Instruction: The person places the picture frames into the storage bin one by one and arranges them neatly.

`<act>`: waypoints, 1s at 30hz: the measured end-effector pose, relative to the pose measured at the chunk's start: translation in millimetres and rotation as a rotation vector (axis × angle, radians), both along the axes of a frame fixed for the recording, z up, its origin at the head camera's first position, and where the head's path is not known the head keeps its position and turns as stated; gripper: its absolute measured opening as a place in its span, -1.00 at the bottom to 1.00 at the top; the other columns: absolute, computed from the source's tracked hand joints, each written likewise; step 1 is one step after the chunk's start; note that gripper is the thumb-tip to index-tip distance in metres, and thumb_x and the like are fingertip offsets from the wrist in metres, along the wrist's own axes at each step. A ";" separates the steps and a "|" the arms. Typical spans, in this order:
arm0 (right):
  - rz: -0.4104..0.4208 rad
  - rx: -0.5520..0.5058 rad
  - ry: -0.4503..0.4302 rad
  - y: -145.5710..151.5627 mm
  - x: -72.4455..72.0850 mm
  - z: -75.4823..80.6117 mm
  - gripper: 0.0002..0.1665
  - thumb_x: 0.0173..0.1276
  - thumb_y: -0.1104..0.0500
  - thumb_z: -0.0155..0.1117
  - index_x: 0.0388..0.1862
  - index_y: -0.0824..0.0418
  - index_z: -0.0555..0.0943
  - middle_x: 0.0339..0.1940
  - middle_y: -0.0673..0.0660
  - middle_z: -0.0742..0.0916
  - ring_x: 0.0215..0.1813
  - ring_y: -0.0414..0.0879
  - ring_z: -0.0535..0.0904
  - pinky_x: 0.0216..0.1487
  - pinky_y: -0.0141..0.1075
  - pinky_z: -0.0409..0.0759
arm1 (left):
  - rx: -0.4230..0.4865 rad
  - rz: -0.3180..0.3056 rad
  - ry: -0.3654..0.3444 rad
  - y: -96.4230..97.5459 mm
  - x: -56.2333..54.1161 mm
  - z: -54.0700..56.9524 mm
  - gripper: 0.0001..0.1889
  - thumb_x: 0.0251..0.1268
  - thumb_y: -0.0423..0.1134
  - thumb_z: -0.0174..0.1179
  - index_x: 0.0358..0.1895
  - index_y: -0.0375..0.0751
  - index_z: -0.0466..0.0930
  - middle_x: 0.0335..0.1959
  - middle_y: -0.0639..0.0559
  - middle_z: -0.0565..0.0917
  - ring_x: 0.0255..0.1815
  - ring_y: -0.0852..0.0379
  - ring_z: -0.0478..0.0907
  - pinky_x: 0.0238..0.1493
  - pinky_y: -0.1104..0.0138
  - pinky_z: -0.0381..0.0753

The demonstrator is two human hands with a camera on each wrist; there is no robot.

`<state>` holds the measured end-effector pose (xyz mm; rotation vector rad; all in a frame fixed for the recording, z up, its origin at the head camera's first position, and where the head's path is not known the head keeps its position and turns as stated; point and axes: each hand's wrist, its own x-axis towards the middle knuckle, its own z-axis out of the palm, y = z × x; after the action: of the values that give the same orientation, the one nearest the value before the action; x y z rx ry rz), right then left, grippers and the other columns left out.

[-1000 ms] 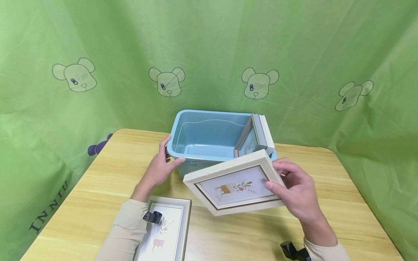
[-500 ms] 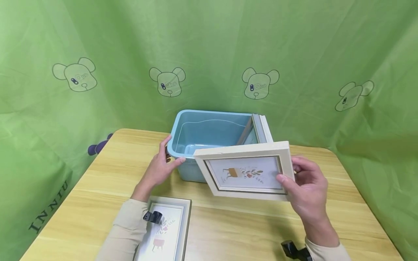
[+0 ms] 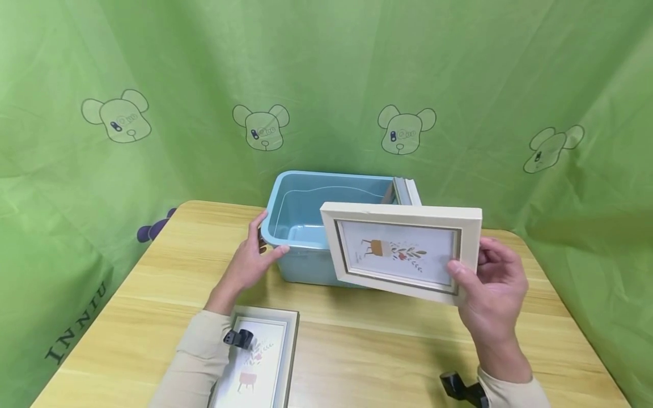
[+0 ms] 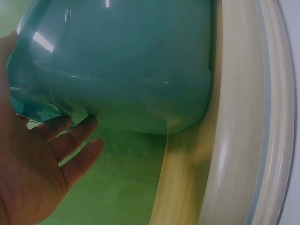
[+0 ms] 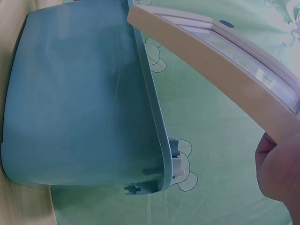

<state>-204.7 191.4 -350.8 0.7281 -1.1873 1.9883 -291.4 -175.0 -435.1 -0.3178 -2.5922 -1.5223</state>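
My right hand (image 3: 495,289) pinches the right end of a cream picture frame (image 3: 400,212), thumb on its front. The frame is held up before the right part of a blue plastic bin (image 3: 306,266), its flower-and-stool print facing me. In the right wrist view, the picture frame (image 5: 211,65) slants beyond the bin's rim (image 5: 152,103). My left hand (image 3: 250,263) holds the bin's left end by the rim, with thumb and index finger spread around the front corner. In the left wrist view, the fingers (image 4: 77,136) lie by the bin's wall. Several frames (image 3: 405,191) stand inside the bin's right end.
Another picture frame (image 3: 293,340) lies face up on the wooden table (image 3: 367,362), partly under my left forearm. A green curtain (image 3: 326,68) with bear drawings hangs behind the table. Black camera mounts (image 3: 461,390) sit at both wrists.
My right hand has raised the cream frame and carried it rightward, turning it more level. It now hides more of the bin's right part. My left hand and the bin have stayed put.
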 end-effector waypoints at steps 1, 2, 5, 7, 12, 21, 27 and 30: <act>-0.015 -0.010 -0.004 -0.5 -0.1 0.4 -0.40 -0.12 0.82 0.07 0.00 0.60 0.48 -0.18 0.28 0.73 -0.19 -0.01 0.68 -0.14 -0.34 0.73 | 0.000 -0.001 -0.001 -0.2 0.0 0.2 -0.02 0.17 0.22 0.26 0.53 0.29 -0.22 0.39 -0.25 0.39 0.35 -0.18 0.42 0.36 -0.02 0.42; -0.031 -0.015 -0.006 -0.9 -0.2 0.8 -0.40 -0.12 0.82 0.07 0.00 0.60 0.48 -0.18 0.27 0.72 -0.19 -0.01 0.68 -0.13 -0.33 0.73 | 0.002 -0.002 -0.001 -0.4 -0.1 0.3 -0.02 0.17 0.22 0.26 0.53 0.29 -0.22 0.39 -0.25 0.39 0.35 -0.18 0.42 0.37 -0.02 0.41; -0.073 -0.036 -0.010 -2.8 -1.3 2.7 -0.41 -0.12 0.81 0.07 -0.01 0.61 0.48 -0.18 0.27 0.70 -0.19 0.00 0.66 -0.12 -0.33 0.72 | 0.004 -0.004 -0.004 -1.0 0.0 0.7 -0.01 0.17 0.23 0.26 0.53 0.29 -0.23 0.39 -0.25 0.38 0.36 -0.18 0.42 0.37 -0.02 0.41; -0.096 -0.057 -0.009 -4.3 -2.6 4.4 -0.42 -0.11 0.80 0.08 -0.01 0.61 0.48 -0.19 0.28 0.69 -0.20 0.00 0.65 -0.11 -0.32 0.72 | 0.003 -0.004 -0.006 -1.1 0.3 0.9 -0.01 0.17 0.24 0.25 0.53 0.29 -0.23 0.39 -0.25 0.38 0.36 -0.17 0.41 0.38 -0.01 0.40; -0.146 -0.093 -0.020 -7.8 -5.5 7.6 -0.44 -0.11 0.79 0.08 -0.03 0.60 0.49 -0.23 0.27 0.68 -0.23 -0.01 0.64 -0.15 -0.33 0.72 | -0.002 -0.006 -0.007 -0.9 1.4 1.2 -0.01 0.17 0.24 0.25 0.53 0.30 -0.23 0.40 -0.26 0.37 0.36 -0.18 0.41 0.38 -0.01 0.41; -0.213 -0.158 -0.027 -12.5 -9.5 11.5 -0.45 -0.11 0.77 0.09 -0.04 0.57 0.49 -0.26 0.28 0.65 -0.27 0.00 0.60 -0.18 -0.31 0.71 | -0.001 -0.012 0.006 -0.5 0.3 -0.2 -0.02 0.18 0.23 0.25 0.53 0.34 -0.24 0.40 -0.25 0.37 0.36 -0.17 0.41 0.38 0.00 0.41; -0.286 -0.163 -0.050 -15.8 -13.8 13.4 -0.46 -0.10 0.75 0.14 -0.05 0.55 0.51 -0.26 0.26 0.63 -0.27 -0.02 0.56 -0.19 -0.33 0.67 | -0.001 -0.007 0.000 -0.5 0.4 -0.1 -0.03 0.18 0.23 0.25 0.53 0.34 -0.23 0.41 -0.25 0.36 0.36 -0.18 0.41 0.37 -0.01 0.41; -0.309 -0.137 -0.061 -17.5 -14.4 13.2 -0.46 -0.11 0.75 0.14 -0.06 0.55 0.52 -0.27 0.23 0.62 -0.28 -0.03 0.55 -0.19 -0.35 0.68 | -0.005 -0.008 0.001 -0.6 0.4 0.2 -0.03 0.18 0.24 0.24 0.53 0.34 -0.22 0.41 -0.25 0.36 0.36 -0.18 0.41 0.38 0.00 0.41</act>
<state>-219.1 173.8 -337.6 0.3908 -1.1112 1.8209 -291.0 -175.6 -434.9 -0.3301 -2.5970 -1.5185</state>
